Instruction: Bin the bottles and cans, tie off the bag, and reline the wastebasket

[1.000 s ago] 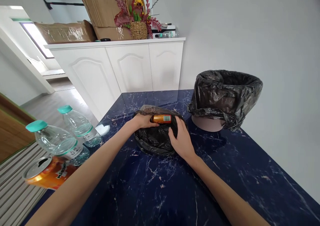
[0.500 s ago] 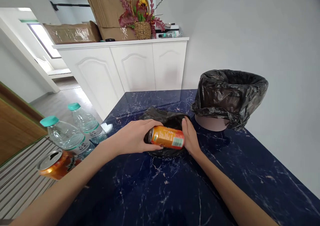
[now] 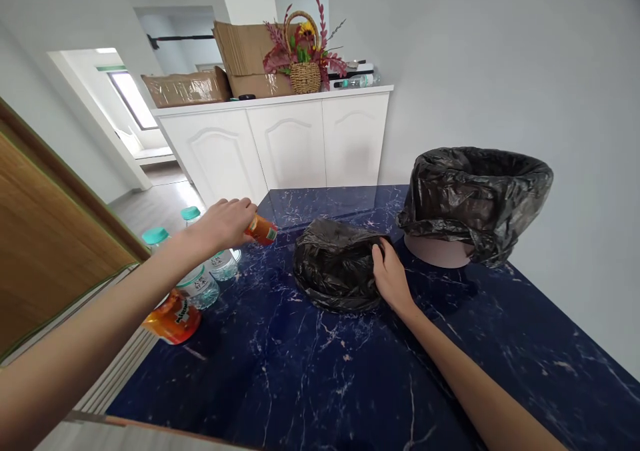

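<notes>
My left hand (image 3: 227, 223) is closed around an orange drink can (image 3: 263, 230), held tilted at the left, near two clear water bottles with teal caps. The nearer bottle (image 3: 200, 287) and the farther bottle (image 3: 223, 264) stand by the table's left edge, partly behind my arm. A second orange can (image 3: 175, 319) stands in front of them, its top hidden by my forearm. My right hand (image 3: 391, 274) grips the rim of a black plastic bag (image 3: 335, 271), which lies with its mouth open on the dark blue marbled table (image 3: 320, 378).
A bin lined with a black bag (image 3: 475, 201) stands at the table's right rear, near the wall. Behind the table is a white cabinet (image 3: 295, 144) bearing cardboard boxes (image 3: 193, 90) and a flower basket (image 3: 305, 78). A wooden panel (image 3: 60, 218) is at left.
My left hand has carried the can from over the black bag leftward toward the bottles. My right hand stays at the bag's rim. The view has shifted left.
</notes>
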### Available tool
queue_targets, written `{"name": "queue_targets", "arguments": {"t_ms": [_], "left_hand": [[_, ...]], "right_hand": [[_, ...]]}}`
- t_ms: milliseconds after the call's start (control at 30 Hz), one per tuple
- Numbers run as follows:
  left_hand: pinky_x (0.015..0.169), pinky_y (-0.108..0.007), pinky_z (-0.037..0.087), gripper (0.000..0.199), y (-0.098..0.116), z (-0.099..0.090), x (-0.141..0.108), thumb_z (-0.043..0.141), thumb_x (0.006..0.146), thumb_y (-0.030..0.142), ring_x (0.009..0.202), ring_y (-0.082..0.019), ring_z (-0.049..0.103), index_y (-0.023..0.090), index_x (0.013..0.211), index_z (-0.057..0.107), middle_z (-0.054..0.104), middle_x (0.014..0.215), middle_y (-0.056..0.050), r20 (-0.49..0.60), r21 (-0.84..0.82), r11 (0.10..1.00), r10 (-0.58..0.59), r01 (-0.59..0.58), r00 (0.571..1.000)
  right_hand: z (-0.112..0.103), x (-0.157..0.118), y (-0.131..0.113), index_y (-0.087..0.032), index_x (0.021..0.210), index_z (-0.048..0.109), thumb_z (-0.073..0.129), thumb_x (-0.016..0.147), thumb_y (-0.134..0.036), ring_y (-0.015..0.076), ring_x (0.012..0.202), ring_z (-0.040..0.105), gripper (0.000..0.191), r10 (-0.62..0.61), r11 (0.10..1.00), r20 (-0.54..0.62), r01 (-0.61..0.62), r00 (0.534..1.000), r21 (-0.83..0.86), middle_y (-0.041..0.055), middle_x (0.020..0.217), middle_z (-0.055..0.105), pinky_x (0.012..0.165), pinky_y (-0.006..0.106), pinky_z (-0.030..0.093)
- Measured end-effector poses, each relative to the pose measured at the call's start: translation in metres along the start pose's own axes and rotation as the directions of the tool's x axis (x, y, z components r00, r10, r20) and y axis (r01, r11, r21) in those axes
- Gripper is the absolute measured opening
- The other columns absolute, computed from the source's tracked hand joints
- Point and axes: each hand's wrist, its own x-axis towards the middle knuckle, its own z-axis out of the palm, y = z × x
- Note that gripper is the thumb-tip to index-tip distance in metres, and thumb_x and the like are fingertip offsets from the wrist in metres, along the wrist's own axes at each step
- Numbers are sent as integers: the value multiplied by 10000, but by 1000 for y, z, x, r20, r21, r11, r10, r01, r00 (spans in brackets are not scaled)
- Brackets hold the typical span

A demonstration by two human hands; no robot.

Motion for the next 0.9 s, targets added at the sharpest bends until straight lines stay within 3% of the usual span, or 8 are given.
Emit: {"name": "queue_targets", "arguments": {"t_ms": [133, 267, 500, 600, 667, 767, 833, 900], "left_hand": [[994, -422, 478, 472, -5, 27, 26, 910, 759, 407, 1124, -353, 703, 221, 1144, 710, 781, 1149, -148, 92, -2, 1000, 15, -15, 996], [942, -396, 500, 459, -7, 42, 42, 965, 654, 417, 1080, -343, 730, 220, 1012, 759, 807, 1112, -146, 174, -1, 1000, 6, -6, 985], [961, -423, 501, 354, -11, 50, 56, 949, 604, 228, 1071, -358, 739, 191, 919, 793, 812, 1112, -174, 247, 1, 1000, -31, 31, 969], [1007, -459, 496, 415, -7, 49, 55, 958, 568, 229, 1124, -390, 715, 188, 952, 805, 805, 1117, -183, 228, -15, 998, -51, 56, 972], [1109, -512, 445, 519, 1, 46, 52, 937, 625, 281, 1324, -444, 613, 175, 1113, 796, 736, 1335, -228, 147, -39, 998, -48, 54, 988], [1255, -539, 292, 556, 21, 40, 46, 703, 923, 380, 1558, -429, 393, 133, 1419, 654, 500, 1642, -246, -29, -111, 994, -6, 3, 1000], [1250, -460, 327, 509, 37, 36, 42, 453, 1077, 416, 1517, -339, 479, 157, 1496, 581, 550, 1615, -190, -94, -175, 982, 48, -64, 994], [1138, -361, 456, 546, 52, 35, 38, 359, 1108, 515, 1356, -268, 637, 199, 1505, 561, 671, 1494, -130, -96, -265, 953, 124, -146, 988]], "right_hand": [[0, 0, -1, -172, 1638, 483, 318, 1095, -697, 370, 1550, 473, 773, -25, 999, 10, 25, 1000, -19, 192, 1658, 515, 1283, 575, 367], [1, -1, -2, -151, 1636, 481, 316, 1095, -692, 384, 1545, 474, 783, -39, 998, 33, 40, 999, -38, 205, 1651, 519, 1270, 596, 384], [2, -2, -4, -124, 1611, 498, 295, 1108, -640, 368, 1540, 481, 748, -86, 993, 76, 91, 993, -72, 199, 1642, 531, 1270, 585, 393], [2, -2, -5, -134, 1573, 539, 306, 1112, -613, 363, 1519, 508, 704, -113, 989, 77, 119, 991, -85, 197, 1616, 560, 1256, 582, 413], [2, -3, -4, -135, 1551, 560, 316, 1114, -591, 362, 1505, 525, 677, -130, 986, 73, 137, 989, -95, 199, 1599, 577, 1246, 584, 428], [4, -3, -4, -141, 1533, 576, 348, 1110, -545, 363, 1485, 548, 628, -165, 978, 60, 171, 984, -115, 200, 1577, 597, 1227, 590, 450], [4, -5, -5, -149, 1512, 590, 380, 1099, -492, 357, 1470, 561, 577, -206, 969, 43, 210, 978, -130, 198, 1562, 609, 1219, 590, 458], [2, -7, -7, -159, 1463, 624, 412, 1077, -427, 350, 1444, 580, 515, -257, 955, 26, 258, 966, -144, 196, 1537, 626, 1212, 595, 460]]}}
